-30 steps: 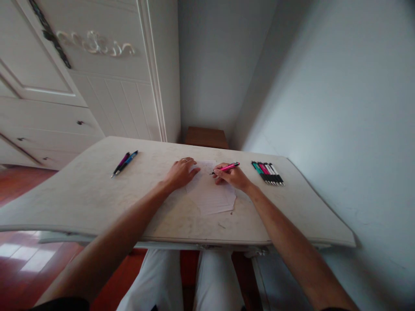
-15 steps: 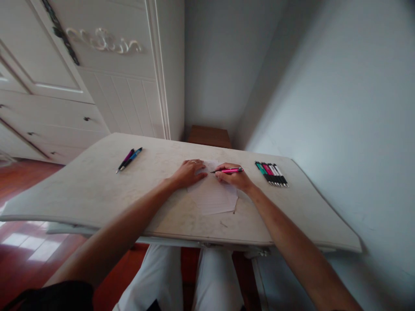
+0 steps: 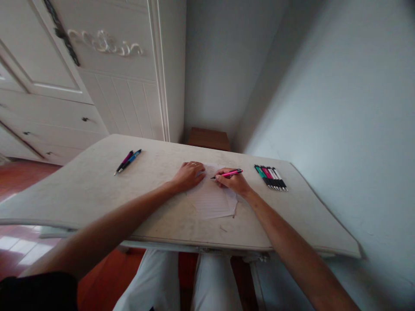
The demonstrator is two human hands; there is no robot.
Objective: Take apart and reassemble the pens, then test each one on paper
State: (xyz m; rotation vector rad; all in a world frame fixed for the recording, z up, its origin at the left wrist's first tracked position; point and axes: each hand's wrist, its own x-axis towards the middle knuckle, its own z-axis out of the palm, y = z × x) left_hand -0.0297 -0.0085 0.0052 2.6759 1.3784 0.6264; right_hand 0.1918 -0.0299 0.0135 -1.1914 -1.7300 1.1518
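Note:
My right hand is closed around a pink pen, its tip at the upper part of the lined paper. The paper lies on the white table, and what looks like more than one sheet overlaps there. Resting flat on the paper's upper left edge is my left hand, fingers stretched out, a ring on one finger. Any writing under the pen is too small to make out.
The whitish table spans the view. To the right lies a row of several pens in green, pink and white. A purple pen and a blue pen lie at the left. Behind stand a brown wooden box-like piece and a white cabinet.
The pen tip has shifted slightly down the paper, and the pen is tilted a little more. My left hand stays on the paper. The whole view has moved slightly.

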